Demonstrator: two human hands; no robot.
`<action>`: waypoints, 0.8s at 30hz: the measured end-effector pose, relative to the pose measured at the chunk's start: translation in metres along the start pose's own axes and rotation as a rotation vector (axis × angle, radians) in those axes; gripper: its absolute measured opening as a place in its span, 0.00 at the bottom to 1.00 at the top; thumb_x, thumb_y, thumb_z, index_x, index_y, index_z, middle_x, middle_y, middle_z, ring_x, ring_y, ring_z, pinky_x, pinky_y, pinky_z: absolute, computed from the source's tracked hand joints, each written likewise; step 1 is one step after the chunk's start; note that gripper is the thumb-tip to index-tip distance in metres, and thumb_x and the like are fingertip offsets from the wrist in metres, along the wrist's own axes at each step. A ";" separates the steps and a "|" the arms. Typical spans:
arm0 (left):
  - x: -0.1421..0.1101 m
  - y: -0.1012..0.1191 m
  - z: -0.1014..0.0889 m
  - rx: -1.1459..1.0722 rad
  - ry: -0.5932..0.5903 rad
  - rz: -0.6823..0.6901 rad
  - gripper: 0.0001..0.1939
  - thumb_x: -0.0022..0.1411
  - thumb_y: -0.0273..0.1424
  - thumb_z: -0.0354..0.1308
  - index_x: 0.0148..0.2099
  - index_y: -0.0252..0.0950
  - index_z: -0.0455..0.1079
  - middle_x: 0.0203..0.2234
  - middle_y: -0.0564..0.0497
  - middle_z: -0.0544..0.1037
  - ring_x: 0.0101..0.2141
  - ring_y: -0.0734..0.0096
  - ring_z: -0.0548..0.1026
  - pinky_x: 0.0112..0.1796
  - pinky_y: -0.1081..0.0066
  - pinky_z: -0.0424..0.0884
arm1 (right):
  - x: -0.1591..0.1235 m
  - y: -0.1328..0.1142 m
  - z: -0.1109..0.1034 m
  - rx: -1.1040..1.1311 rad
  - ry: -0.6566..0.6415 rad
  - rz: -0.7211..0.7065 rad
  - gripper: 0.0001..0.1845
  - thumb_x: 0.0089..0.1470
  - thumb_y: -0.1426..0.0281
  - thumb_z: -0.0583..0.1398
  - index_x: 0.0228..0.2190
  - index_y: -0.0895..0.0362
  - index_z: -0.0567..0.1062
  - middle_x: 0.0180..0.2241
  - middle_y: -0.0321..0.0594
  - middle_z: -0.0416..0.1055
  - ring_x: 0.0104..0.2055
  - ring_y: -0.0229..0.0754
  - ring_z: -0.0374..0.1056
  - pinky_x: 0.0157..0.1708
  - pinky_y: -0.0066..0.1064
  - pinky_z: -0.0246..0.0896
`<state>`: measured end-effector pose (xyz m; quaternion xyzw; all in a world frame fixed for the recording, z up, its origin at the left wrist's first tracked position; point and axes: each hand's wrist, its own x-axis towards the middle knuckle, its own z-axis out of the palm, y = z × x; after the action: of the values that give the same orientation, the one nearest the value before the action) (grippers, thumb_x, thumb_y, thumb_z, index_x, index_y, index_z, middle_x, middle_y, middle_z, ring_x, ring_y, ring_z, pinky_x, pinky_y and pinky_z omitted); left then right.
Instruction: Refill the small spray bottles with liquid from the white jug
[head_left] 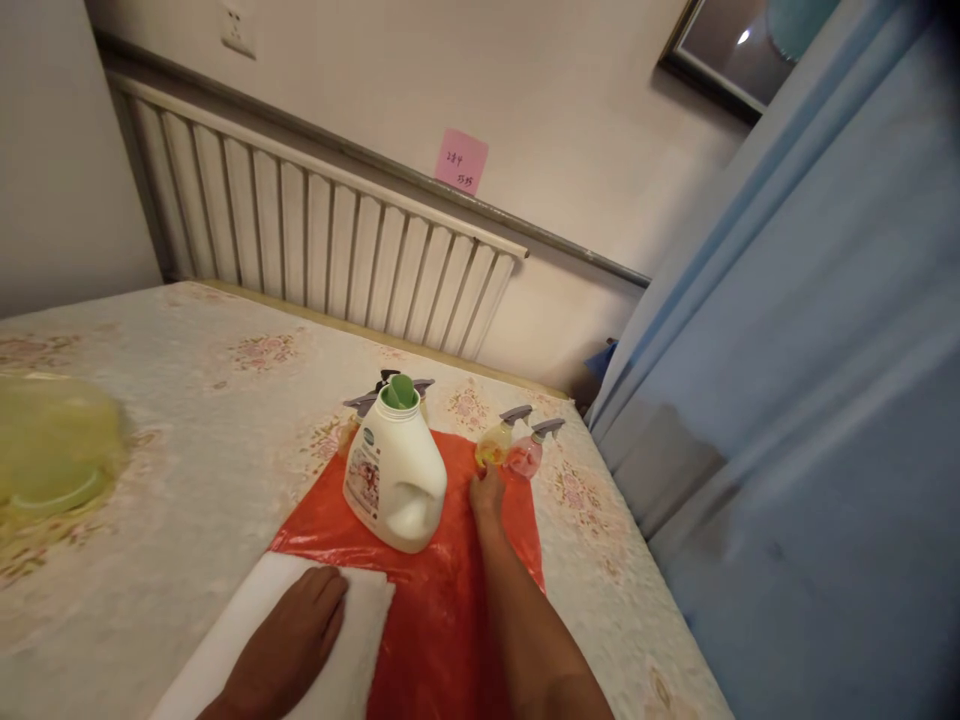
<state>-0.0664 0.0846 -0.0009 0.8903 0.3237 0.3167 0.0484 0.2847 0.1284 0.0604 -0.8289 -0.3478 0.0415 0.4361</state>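
My left hand [296, 630] rests on a folded white towel [360, 610], palm down, its fingers together and slightly bent. My right hand [487, 490] reaches forward, with its fingers at the lower part of a small spray bottle holding yellow liquid [495, 440]. Right beside that stands a spray bottle with pink liquid [526, 456]. Between my hands a large white detergent jug [401, 480] stands uncapped, with a green piece [400, 392] in its mouth. Behind the jug, more grey spray heads [361, 402] show, their bottles mostly hidden.
A red plastic sheet [442, 600] lies under the jug on a flowered bed cover [187, 420]. At left is a see-through yellow object [56, 440], blurred. A radiator [322, 230] lines the wall, and a blue curtain [780, 400] hangs on the right.
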 end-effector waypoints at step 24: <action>0.015 0.018 -0.015 -0.013 -0.108 0.001 0.09 0.67 0.26 0.46 0.37 0.36 0.66 0.35 0.46 0.71 0.38 0.59 0.67 0.42 0.61 0.66 | -0.320 -0.017 -0.045 0.026 -0.469 -0.653 0.32 0.49 0.81 0.59 0.56 0.54 0.72 0.60 0.49 0.69 0.63 0.54 0.64 0.62 0.52 0.59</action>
<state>-0.0571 0.0779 0.0243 0.9057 0.3184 0.2705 0.0714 0.0511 -0.0926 0.0264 -0.6373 -0.6824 0.0932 0.3456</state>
